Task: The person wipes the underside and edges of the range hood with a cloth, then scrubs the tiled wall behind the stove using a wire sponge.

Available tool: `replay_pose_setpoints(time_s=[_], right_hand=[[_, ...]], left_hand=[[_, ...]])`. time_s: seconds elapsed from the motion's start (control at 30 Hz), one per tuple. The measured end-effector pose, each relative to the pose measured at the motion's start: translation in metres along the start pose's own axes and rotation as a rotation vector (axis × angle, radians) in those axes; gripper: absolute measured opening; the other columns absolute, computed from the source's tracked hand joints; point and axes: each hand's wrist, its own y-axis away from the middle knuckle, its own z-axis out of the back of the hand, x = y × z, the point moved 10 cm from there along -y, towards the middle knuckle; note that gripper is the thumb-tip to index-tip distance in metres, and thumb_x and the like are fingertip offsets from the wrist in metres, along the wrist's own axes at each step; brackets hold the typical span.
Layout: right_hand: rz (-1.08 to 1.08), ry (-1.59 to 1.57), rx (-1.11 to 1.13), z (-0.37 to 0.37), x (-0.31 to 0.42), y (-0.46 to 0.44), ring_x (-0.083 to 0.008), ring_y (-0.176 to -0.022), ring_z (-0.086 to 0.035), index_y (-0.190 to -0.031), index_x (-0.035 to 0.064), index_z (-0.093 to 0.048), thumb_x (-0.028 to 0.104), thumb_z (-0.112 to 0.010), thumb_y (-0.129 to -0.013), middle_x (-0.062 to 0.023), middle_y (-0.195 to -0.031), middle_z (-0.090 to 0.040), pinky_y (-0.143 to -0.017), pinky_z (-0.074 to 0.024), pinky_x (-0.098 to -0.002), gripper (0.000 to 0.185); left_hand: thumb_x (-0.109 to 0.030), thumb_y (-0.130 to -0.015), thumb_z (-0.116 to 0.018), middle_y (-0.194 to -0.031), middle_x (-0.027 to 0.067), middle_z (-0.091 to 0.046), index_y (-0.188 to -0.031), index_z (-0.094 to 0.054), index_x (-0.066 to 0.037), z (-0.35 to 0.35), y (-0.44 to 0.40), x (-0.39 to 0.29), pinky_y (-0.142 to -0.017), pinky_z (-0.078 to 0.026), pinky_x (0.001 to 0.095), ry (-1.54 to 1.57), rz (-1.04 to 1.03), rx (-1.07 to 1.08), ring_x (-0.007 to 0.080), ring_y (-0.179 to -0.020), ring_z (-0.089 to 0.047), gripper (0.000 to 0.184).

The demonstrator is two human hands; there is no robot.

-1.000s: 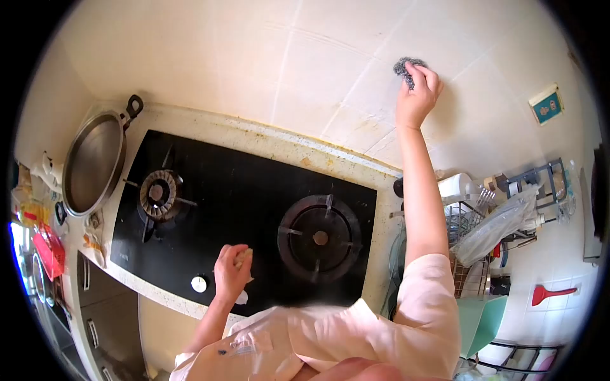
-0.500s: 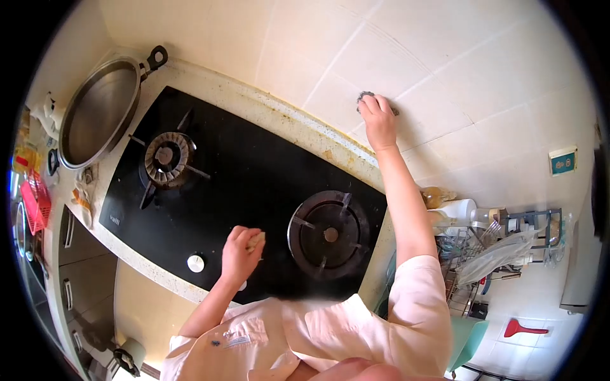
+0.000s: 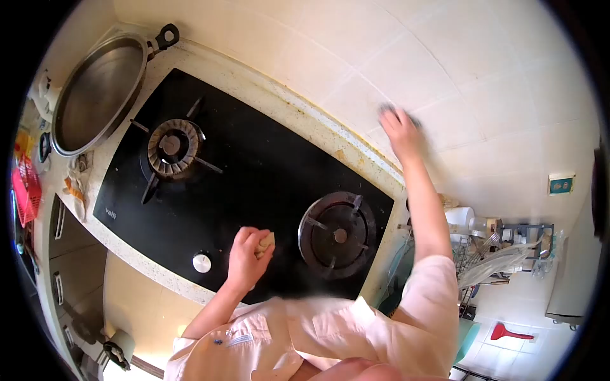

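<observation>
Against the tiled wall (image 3: 419, 70), my right hand (image 3: 401, 132) presses a dark metal scouring pad (image 3: 415, 120), its fingers closed over it. The pad is mostly hidden under the fingers. Above the front part of the black gas stove (image 3: 241, 171), my left hand (image 3: 248, 257) is closed on a crumpled pale cloth (image 3: 265, 244). That hand is left of the right burner (image 3: 340, 235) and to the right of the white knob (image 3: 201, 263).
A large steel pan (image 3: 100, 94) stands left of the left burner (image 3: 171, 146). On the right is a dish rack (image 3: 473, 254) with bottles and a plastic bag. A red scraper (image 3: 510, 333) hangs on the wall. A red basket (image 3: 27, 192) stands at far left.
The camera view has turned and shifted. My right hand has moved the scouring pad to a lower part of the wall. My left hand still holds the cloth above the stove.
</observation>
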Motion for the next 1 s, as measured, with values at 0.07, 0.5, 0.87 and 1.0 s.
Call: replay_pose_setpoints(time_s=[0.07,0.5,0.87,1.0], right_hand=[[-0.055,0.048,0.103,-0.014,-0.019,0.066,-0.0202,-0.096,-0.054,-0.089,0.0078,-0.062,0.009,-0.058,-0.074,0.0006,-0.099,-0.057,-0.072,-0.0508,-0.0313,0.016],[0.043,0.024,0.138,-0.023,0.000,0.023,-0.0171,-0.090,-0.055,-0.090,0.0101,-0.062,0.008,-0.056,-0.072,0.0009,-0.098,-0.055,-0.074,-0.0518,-0.0295,0.020],[0.037,-0.018,0.138,-0.018,-0.012,0.016,-0.0211,-0.089,-0.058,-0.095,0.0105,-0.061,0.008,-0.057,-0.077,-0.0027,-0.103,-0.057,-0.072,-0.0516,-0.0335,0.019],[0.071,-0.006,0.062,0.004,0.013,-0.063,-0.0197,-0.093,-0.056,-0.093,0.0113,-0.062,0.009,-0.058,-0.077,-0.0008,-0.101,-0.057,-0.072,-0.0513,-0.0318,0.016]], left_hand=[[-0.003,-0.068,-0.070,-0.092,0.0130,-0.054,-0.096,-0.061,-0.003,0.003,0.004,0.008,-0.071,-0.047,0.0363,0.018,-0.010,-0.009,0.0313,-0.083,-0.055,0.030],[-0.001,-0.068,-0.067,-0.093,0.0129,-0.053,-0.098,-0.060,-0.004,0.005,0.000,0.001,-0.072,-0.047,0.0368,-0.007,-0.076,0.021,0.0319,-0.085,-0.054,0.031],[-0.002,-0.069,-0.067,-0.094,0.0136,-0.054,-0.101,-0.058,-0.004,0.014,0.008,0.008,-0.073,-0.047,0.0380,0.022,-0.070,0.038,0.0330,-0.086,-0.055,0.034],[-0.003,-0.070,-0.067,-0.093,0.0129,-0.054,-0.098,-0.057,-0.004,0.009,0.008,0.014,-0.072,-0.047,0.0385,0.024,-0.050,0.082,0.0326,-0.086,-0.055,0.030]])
